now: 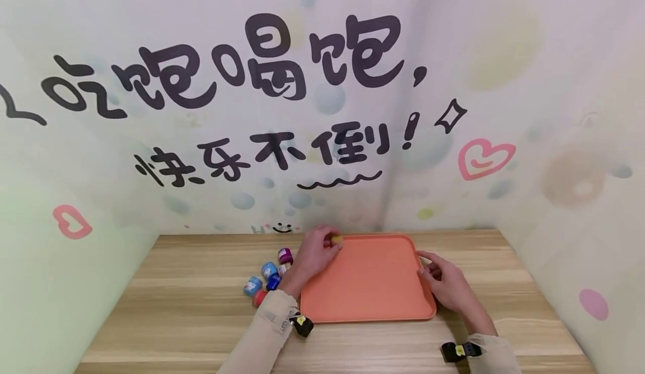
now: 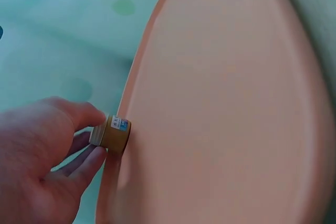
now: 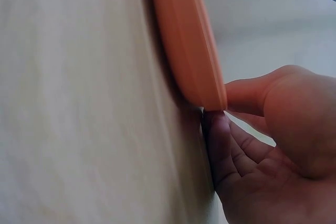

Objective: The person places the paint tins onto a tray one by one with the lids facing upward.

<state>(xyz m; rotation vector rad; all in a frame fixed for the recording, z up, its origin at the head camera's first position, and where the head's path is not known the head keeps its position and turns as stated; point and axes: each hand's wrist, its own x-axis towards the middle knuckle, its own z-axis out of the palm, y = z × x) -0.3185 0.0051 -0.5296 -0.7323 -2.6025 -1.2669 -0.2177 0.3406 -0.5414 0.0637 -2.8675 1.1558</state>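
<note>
My left hand (image 1: pixel 314 253) pinches a small ochre-yellow paint jar (image 2: pixel 114 135) between thumb and fingers. The jar lies over the far left corner of the orange tray (image 1: pixel 370 281), overlapping its rim in the left wrist view. A pale lid faces the palm, and a small label shows on the jar's side. At the tray's right edge, my right hand (image 1: pixel 448 284) grips the rim. In the right wrist view its thumb is on the inner side of the tray wall (image 3: pixel 189 40) and its fingertips (image 3: pixel 216 121) are under the edge.
Left of the tray, several small paint jars stand or lie together: a purple one (image 1: pixel 284 255), light blue ones (image 1: pixel 253 285), a dark blue one (image 1: pixel 274 282) and a red one (image 1: pixel 259 298). A printed wall (image 1: pixel 322 206) rises behind the wooden table (image 1: pixel 176 301).
</note>
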